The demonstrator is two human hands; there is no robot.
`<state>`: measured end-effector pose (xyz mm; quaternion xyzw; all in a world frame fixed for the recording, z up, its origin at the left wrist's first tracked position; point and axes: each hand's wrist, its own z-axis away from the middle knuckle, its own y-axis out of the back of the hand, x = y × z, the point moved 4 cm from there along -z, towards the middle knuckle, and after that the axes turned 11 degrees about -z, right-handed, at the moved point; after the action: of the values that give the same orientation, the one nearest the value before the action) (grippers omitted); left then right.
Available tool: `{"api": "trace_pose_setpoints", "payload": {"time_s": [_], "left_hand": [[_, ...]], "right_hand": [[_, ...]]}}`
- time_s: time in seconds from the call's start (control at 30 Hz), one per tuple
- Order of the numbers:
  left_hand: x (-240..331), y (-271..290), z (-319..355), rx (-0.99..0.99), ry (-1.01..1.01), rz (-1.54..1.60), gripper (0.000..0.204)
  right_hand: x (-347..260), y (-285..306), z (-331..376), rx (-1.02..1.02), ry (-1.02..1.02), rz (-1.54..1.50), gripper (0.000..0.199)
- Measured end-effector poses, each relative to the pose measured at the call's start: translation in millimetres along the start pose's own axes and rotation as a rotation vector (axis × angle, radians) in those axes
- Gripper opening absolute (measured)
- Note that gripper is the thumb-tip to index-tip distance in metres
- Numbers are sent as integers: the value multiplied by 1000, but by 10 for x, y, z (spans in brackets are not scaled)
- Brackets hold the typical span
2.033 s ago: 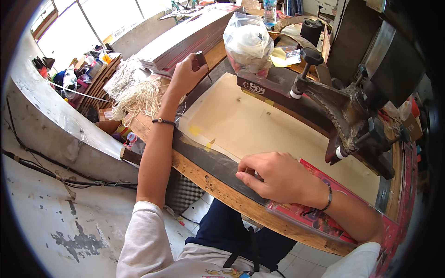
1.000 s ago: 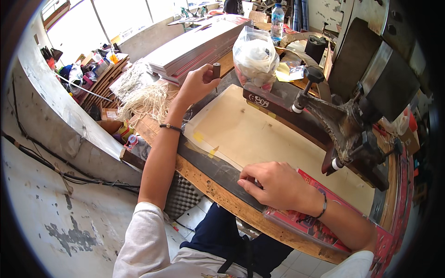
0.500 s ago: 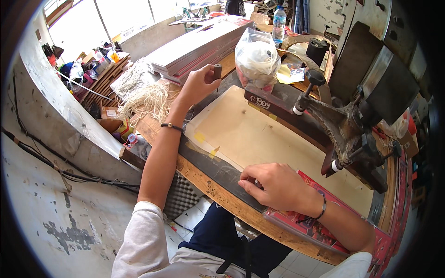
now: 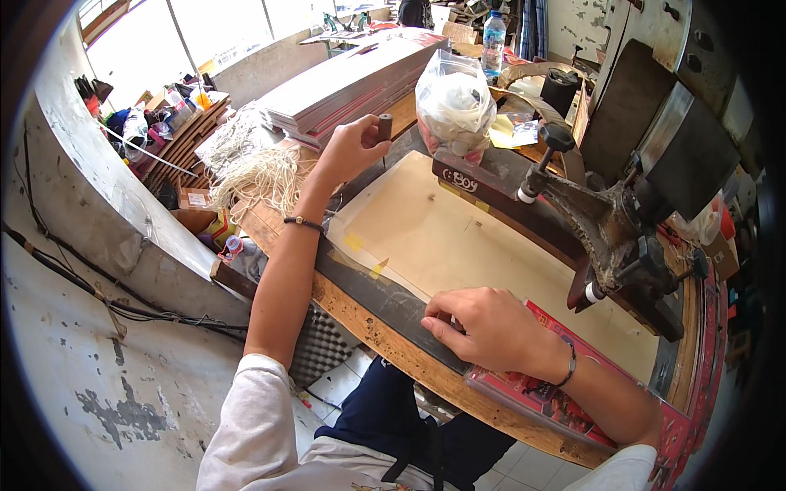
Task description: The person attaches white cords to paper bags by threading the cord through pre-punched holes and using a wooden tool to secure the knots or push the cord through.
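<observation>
My left hand (image 4: 354,150) is curled at the far left corner of a dark press bed (image 4: 352,270). Its thumb and fingers close against a short dark cylindrical handle (image 4: 385,127) with a thin rod below. On the bed lies a cream board (image 4: 458,233) with bits of yellow tape near its left edge. My right hand (image 4: 495,331) rests over the board's near edge, its fingers bent toward the thumb; what they hold, if anything, is hidden. Red printed sheets (image 4: 573,409) lie beneath my right wrist and forearm.
A heavy metal press frame (image 4: 602,233) with black knobs stands over the right of the board. Farther back are a filled plastic bag (image 4: 454,106), a water bottle (image 4: 493,45) and stacked white boards (image 4: 344,78). Loose cream cords (image 4: 262,184) hang at the left.
</observation>
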<state>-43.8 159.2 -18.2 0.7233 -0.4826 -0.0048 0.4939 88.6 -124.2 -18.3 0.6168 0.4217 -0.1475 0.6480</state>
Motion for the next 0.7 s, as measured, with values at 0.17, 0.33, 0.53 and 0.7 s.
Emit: {"api": "trace_pose_setpoints", "payload": {"time_s": [0.17, 0.33, 0.53, 0.7], "left_hand": [[-6, 43, 0, 36, 17, -32, 38], [-102, -36, -12, -55, 30, 62, 40], [-41, -9, 1, -30, 2, 21, 39], [-8, 23, 8, -1, -11, 15, 40]], "right_hand": [[0, 1, -1, 7, 10, -5, 22], [2, -8, -2, 6, 14, 0, 22], [11, -7, 0, 0, 5, 2, 21], [7, -10, -2, 3, 3, 7, 21]]}}
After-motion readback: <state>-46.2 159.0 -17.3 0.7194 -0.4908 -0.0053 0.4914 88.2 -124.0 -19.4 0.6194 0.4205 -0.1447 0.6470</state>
